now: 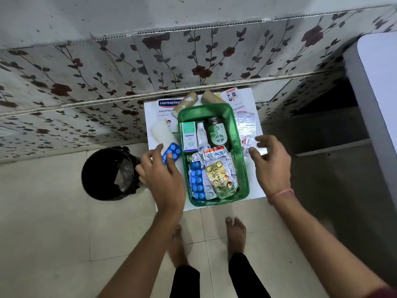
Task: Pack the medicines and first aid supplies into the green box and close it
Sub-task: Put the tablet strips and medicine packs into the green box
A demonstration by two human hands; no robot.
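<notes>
The green box (240, 147) stands open on a small white table (150, 112). Inside are an Optibex carton (189, 136), a white bottle (202, 134), a dark Dettol bottle (217, 134), a blue blister strip (196, 179), a gold strip (221, 176) and silver strips. My left hand (163, 173) pinches another blue blister strip (173, 151) left of the box. My right hand (270, 162) hovers with fingers apart over silver blister strips (246, 125) right of the box. A white gauze roll (163, 133), two brown bandage rolls (185, 102) and Hansaplast packs (168, 104) lie around.
A black bin (109, 173) stands on the tiled floor left of the table. A floral-patterned wall ledge (171, 61) runs behind. A white appliance (376, 93) rises at the right. My bare feet (235, 233) are in front of the table.
</notes>
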